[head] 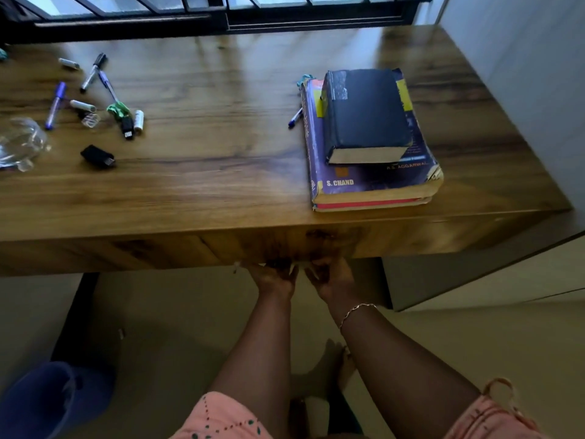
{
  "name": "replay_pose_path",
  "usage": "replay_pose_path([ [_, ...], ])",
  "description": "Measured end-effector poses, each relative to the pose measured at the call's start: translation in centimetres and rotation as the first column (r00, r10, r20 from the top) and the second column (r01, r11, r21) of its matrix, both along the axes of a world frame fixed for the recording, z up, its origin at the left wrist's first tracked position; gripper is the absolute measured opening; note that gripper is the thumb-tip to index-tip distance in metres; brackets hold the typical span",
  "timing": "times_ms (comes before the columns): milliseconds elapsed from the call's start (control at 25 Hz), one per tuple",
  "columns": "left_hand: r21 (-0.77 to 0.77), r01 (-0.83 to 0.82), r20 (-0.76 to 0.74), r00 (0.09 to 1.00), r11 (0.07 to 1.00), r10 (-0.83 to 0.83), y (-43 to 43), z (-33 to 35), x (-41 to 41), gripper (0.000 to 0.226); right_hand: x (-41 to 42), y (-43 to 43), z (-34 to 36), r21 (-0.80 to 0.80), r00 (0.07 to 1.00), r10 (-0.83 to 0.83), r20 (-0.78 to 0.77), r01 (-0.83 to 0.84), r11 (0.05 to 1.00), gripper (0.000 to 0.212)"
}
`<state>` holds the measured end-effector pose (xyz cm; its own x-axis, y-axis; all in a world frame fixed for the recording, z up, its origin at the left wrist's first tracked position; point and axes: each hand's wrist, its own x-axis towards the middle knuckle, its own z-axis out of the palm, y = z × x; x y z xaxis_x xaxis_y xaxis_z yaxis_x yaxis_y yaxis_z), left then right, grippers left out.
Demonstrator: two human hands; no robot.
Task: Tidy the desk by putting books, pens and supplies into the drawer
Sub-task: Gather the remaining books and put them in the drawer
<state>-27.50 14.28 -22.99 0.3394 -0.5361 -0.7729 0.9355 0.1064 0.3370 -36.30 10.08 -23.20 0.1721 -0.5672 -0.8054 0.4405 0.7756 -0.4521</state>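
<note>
Both my hands reach up to the lower edge of the wooden drawer front (pixel 190 248), side by side: my left hand (pixel 273 278) and my right hand (pixel 332 280), which wears a bracelet. Their fingers hook under the edge, and the tips are hidden and blurred. The drawer is closed. On the desk's right a black book (pixel 367 112) lies on a purple book (pixel 364 182), with a red-edged book (pixel 370 204) beneath. A blue pen (pixel 295 118) lies beside the stack. At the far left are a purple marker (pixel 55 104), a black marker (pixel 92 72), another pen (pixel 107 85) and batteries (pixel 83 105).
A USB stick (pixel 126 126), a small black item (pixel 98 156) and clear plastic (pixel 20 142) lie at the desk's left. A blue object (pixel 53 397) stands on the floor at bottom left beside the dark desk leg (pixel 79 312). A wall and a cabinet bound the right.
</note>
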Motion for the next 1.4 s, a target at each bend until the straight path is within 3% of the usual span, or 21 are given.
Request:
replay_pose_path([
  [480,0.108,-0.060,0.090,0.995,0.992,0.051,6.4,0.7,-4.1,0.081,-3.6,6.0,0.5,0.061,0.999,-0.004,-0.036,0.007,0.998,0.028],
  [800,0.170,-0.075,0.166,0.985,0.983,0.047,11.7,0.0,-7.6,0.078,-7.4,11.3,0.7,0.088,0.992,0.111,-0.062,-0.105,0.991,0.031],
  [1400,0.066,-0.116,0.127,0.986,0.991,0.107,22.7,0.6,-13.9,0.080,-13.7,22.4,0.7,0.049,0.953,0.285,-0.107,-0.281,0.958,0.034],
])
